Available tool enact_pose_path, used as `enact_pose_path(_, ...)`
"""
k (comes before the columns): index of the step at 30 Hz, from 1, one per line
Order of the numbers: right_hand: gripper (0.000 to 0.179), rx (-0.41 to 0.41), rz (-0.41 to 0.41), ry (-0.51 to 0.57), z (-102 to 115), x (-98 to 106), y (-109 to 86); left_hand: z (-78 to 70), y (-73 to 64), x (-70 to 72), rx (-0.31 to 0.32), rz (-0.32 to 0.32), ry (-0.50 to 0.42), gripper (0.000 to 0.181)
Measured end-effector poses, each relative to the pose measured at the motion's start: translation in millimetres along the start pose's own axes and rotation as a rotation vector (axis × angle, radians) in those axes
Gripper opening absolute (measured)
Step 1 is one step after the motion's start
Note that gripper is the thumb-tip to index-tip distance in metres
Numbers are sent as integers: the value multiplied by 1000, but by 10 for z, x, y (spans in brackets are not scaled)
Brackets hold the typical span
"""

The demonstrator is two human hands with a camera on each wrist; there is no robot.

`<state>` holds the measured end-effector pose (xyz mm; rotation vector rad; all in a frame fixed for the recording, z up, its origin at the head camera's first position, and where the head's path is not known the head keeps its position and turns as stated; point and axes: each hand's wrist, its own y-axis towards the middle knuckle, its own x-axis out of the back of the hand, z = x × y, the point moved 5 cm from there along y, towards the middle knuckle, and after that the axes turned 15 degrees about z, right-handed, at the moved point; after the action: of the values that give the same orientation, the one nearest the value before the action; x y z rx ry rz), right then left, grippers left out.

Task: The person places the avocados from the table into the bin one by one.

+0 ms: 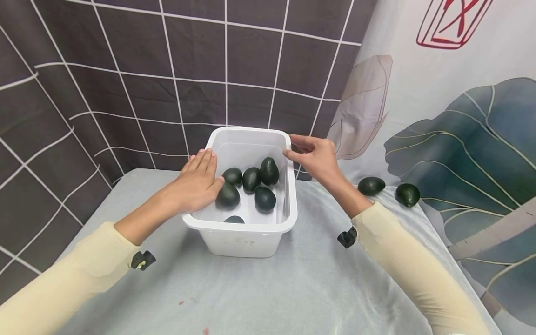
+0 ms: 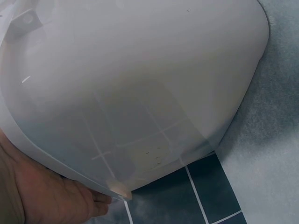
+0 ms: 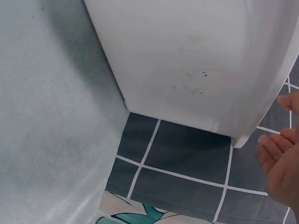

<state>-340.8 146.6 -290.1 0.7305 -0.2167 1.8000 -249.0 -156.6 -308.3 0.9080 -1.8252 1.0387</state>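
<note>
A white plastic tub stands on the cloth-covered table with several dark green avocados inside it. Across its left rim lies my left hand, fingers extended and thumb over the inside. The left wrist view shows that hand along the rim, beside the tub's outer wall. My right hand is at the right rim, thumb tip close to the edge and fingers loosely bent. In the right wrist view a small gap separates this hand from the tub's rim.
Two more avocados, one nearer the tub and another farther right, lie by the table's right edge. A dark tiled-pattern backdrop hangs behind the table. A leaf-printed curtain hangs on the right.
</note>
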Motion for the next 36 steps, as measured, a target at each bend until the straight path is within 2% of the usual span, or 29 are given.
enact_pose_path(10,53,-15,-14,13,-74,34,-71,0,-11,0,-4,-4,-1,78)
enact_pose_path(27,52,-75,-33,46,-323,156,-203,-4,-13,0,1,-7,-2,78)
enact_pose_path(36,54,-95,-32,14,-426,184,-281,-9,-17,1,2,-4,3,78)
